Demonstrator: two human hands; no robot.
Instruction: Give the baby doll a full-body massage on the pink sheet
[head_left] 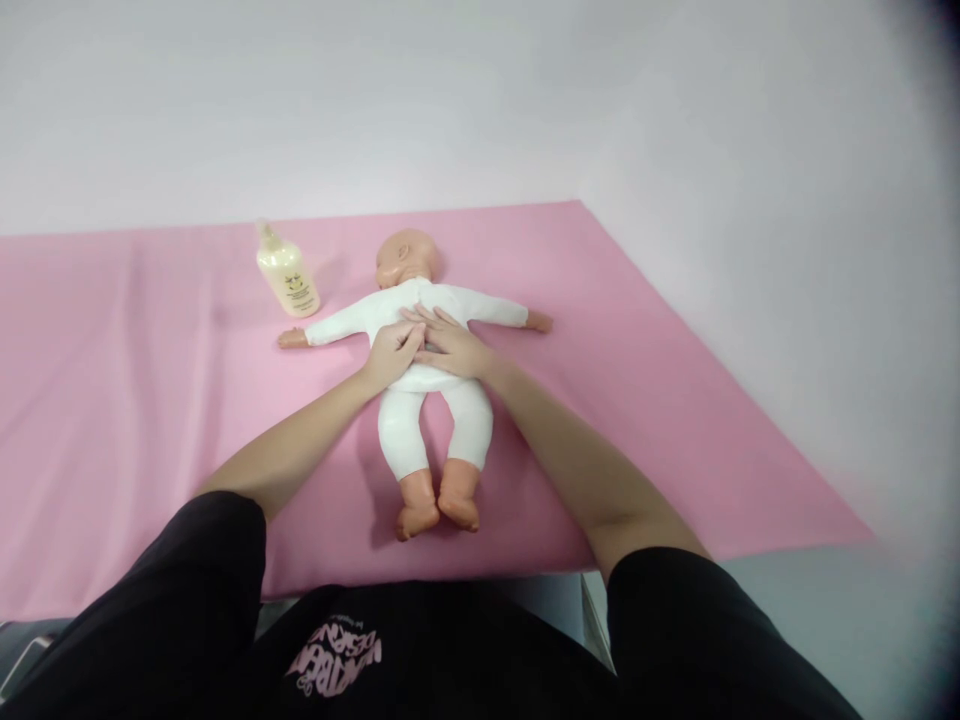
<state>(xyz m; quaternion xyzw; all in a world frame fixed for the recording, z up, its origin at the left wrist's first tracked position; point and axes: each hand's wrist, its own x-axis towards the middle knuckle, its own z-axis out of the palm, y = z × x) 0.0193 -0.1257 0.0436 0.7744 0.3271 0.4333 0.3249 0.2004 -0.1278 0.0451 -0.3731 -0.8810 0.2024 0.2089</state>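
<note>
Far left on the pink sheet (112, 400), one cream lotion bottle (287, 272) stands upright, just beside the doll's outstretched arm and apart from both your hands. Moving in, your left hand (392, 352) lies flat on the torso of the baby doll (420, 380), fingers loose, grasping nothing. Right beside it, your right hand (452, 346) rests palm-down on the chest, fingers spread and touching the left hand's, also gripping nothing. The doll lies in the middle of the sheet, arms out, legs toward you, head turned aside toward the wall. By the look of it, you're mid-stroke in a rub over the doll's trunk; the next move calls for gentle, even pressure with flat palms, keeping the doll from sliding. Count: one doll, one bottle, one sheet, two hands.
</note>
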